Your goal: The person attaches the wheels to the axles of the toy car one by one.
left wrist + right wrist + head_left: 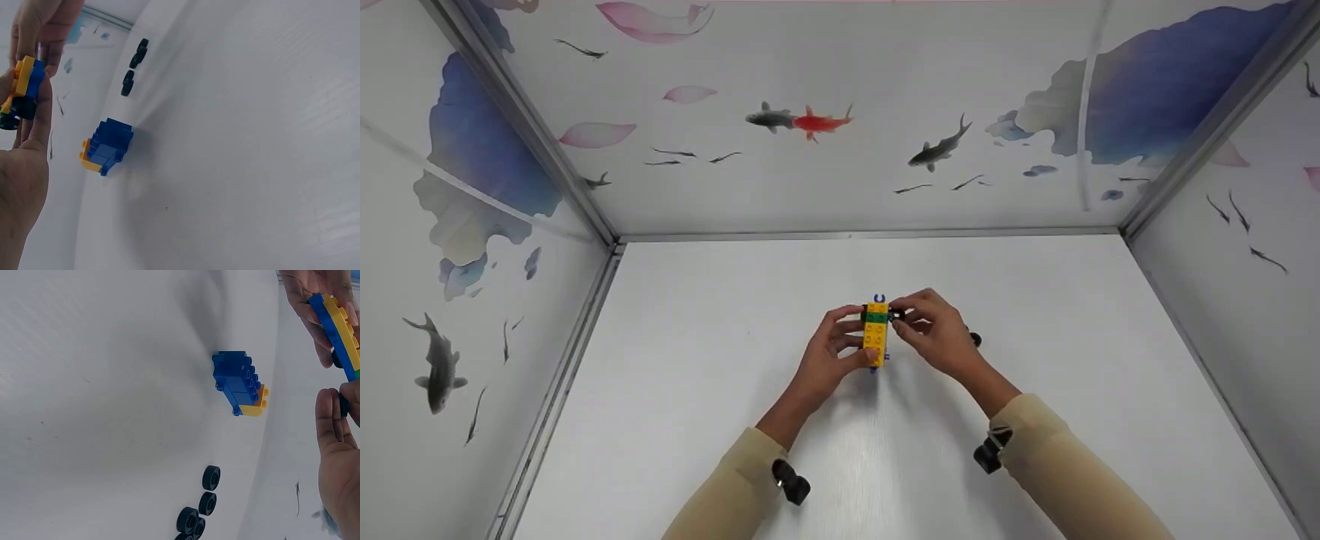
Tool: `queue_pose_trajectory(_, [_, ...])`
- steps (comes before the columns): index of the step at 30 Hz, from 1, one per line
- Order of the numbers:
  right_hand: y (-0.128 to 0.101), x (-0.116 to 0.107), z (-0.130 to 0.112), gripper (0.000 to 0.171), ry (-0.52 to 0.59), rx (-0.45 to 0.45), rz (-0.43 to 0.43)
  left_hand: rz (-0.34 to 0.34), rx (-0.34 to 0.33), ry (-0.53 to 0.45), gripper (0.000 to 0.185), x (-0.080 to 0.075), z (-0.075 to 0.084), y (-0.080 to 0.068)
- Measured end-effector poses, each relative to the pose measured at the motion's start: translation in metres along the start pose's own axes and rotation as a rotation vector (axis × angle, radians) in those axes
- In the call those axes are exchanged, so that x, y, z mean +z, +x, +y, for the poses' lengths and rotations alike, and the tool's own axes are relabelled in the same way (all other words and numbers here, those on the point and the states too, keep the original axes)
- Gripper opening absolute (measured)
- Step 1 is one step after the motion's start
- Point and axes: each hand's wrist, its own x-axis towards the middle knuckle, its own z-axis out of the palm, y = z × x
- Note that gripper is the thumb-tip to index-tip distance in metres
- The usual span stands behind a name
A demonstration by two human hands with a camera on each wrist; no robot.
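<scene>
Yellow-blue brick car gripped in left hand; right hand pinches black wheel at its side.

The brick model is smooth, glossy plastic in yellow, green and blue, like the blue-and-yellow block. The black wheels look like matt rubber. The white tabletop is smooth with a faint sheen; the corner strips are brushed metal.

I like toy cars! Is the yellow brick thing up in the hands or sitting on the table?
Up in the hands. The left hand grips the yellow brick piece above the table; the right hand pinches a black wheel beside it.
</scene>
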Motion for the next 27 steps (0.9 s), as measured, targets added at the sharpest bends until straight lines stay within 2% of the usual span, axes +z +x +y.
queue_pose_trajectory(4, [0.0005, 0.0004, -0.0013, 0.031, -0.002, 0.011, 0.003, 0.012, -0.009, 0.035, 0.08, 0.0, 0.0003, 0.0005])
queue_pose_trajectory(8, [0.0007, 0.0011, -0.0031, 0.032, -0.017, 0.01, 0.018, 0.014, -0.028, 0.042, 0.085, 0.0001, 0.0001, 0.0004])
queue_pose_trajectory(27, [0.0007, 0.0027, -0.0069, 0.031, 0.015, -0.056, 0.023, 0.006, -0.07, 0.004, 0.079, 0.0004, -0.0004, -0.0022])
